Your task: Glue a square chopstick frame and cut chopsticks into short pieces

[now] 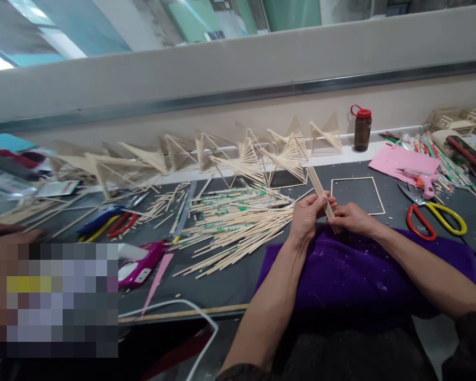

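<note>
Between my two hands is a small bundle of thin wooden sticks (319, 186), tilted up and to the left. My left hand (308, 212) wraps round the bundle, its fingers closed. Lower down, my right hand (354, 218) pinches the bottom ends of the same sticks. Under both wrists a purple cloth (353, 270) spreads over the table edge. Just left of my hands lies a heap of loose sticks (238, 233), some in green-printed paper wrappers. A square stick frame (376, 196) lies flat beyond my right hand.
Twisted stick models (254, 161) line the wall ledge, near a red-capped bottle (363, 129). Red-and-yellow-handled scissors (434, 217) and a pink glue gun (422, 180) lie at right. A magenta device (145, 264) and a white cable (182, 302) are at left, near another person's hand (10, 235).
</note>
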`<state>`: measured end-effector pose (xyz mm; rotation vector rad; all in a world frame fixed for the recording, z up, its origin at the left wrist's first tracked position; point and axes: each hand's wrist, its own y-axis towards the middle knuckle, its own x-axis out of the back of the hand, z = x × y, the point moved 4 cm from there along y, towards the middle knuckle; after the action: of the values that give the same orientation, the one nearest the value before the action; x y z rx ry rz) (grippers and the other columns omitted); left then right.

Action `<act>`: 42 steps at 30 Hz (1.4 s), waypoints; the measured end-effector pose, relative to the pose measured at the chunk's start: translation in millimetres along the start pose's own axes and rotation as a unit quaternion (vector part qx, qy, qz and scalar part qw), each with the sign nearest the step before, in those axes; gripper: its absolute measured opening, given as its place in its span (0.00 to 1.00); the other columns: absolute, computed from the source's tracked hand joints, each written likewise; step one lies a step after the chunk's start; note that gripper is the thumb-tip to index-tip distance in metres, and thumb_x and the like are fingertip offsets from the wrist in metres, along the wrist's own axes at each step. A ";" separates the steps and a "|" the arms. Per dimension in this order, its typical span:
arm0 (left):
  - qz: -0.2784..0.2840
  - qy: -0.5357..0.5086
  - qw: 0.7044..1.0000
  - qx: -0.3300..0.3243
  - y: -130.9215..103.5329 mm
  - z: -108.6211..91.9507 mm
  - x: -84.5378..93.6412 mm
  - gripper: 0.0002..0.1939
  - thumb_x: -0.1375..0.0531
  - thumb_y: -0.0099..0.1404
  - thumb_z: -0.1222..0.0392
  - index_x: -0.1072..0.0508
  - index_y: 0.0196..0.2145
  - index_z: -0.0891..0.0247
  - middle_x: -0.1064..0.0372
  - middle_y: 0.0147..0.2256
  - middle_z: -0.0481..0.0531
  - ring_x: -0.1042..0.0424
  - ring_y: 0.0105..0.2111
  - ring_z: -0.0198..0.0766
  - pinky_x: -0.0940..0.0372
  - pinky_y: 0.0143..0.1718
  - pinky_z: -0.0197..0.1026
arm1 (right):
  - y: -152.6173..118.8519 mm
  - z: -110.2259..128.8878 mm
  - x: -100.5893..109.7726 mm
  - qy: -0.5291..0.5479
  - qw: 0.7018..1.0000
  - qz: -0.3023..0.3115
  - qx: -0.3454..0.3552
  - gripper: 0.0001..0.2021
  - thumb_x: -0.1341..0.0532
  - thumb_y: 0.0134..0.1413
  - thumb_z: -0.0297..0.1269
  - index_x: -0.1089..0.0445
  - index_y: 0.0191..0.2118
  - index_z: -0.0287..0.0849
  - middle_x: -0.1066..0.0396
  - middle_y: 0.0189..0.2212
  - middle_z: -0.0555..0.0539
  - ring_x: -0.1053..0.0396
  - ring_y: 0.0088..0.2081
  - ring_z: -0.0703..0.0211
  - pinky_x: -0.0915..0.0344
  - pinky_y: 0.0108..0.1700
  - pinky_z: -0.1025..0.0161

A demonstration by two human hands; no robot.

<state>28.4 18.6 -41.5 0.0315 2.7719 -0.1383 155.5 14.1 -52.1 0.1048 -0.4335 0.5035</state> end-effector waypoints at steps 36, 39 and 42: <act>-0.010 -0.047 0.999 -0.002 -1.8 -5.1 2.6 0.23 0.26 0.38 0.54 0.23 0.32 0.67 0.23 0.26 0.52 0.25 0.26 0.37 0.30 0.31 0.39 | -3.3 3.5 2.2 0.137 0.988 -0.065 -0.016 0.11 0.39 0.46 0.42 0.29 0.24 0.39 0.32 0.16 0.52 0.35 0.18 0.66 0.40 0.20 0.69; -0.009 -0.045 0.999 -0.005 -1.4 -4.9 2.7 0.23 0.27 0.39 0.54 0.23 0.33 0.67 0.23 0.27 0.52 0.25 0.26 0.37 0.30 0.31 0.39 | -3.6 3.8 1.9 0.135 0.988 -0.066 -0.014 0.12 0.39 0.47 0.43 0.29 0.24 0.39 0.32 0.16 0.52 0.35 0.18 0.66 0.40 0.20 0.69; -0.008 -0.048 0.999 -0.004 -1.2 -5.3 2.6 0.23 0.27 0.39 0.54 0.23 0.33 0.67 0.23 0.27 0.52 0.25 0.26 0.37 0.30 0.30 0.39 | -4.0 3.9 1.8 0.135 0.989 -0.066 -0.014 0.12 0.39 0.47 0.43 0.28 0.24 0.39 0.32 0.16 0.52 0.35 0.18 0.66 0.40 0.21 0.69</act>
<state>24.1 17.9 -37.4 0.0004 2.6775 -0.1295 157.4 10.6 -47.7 0.0362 -0.1675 0.3736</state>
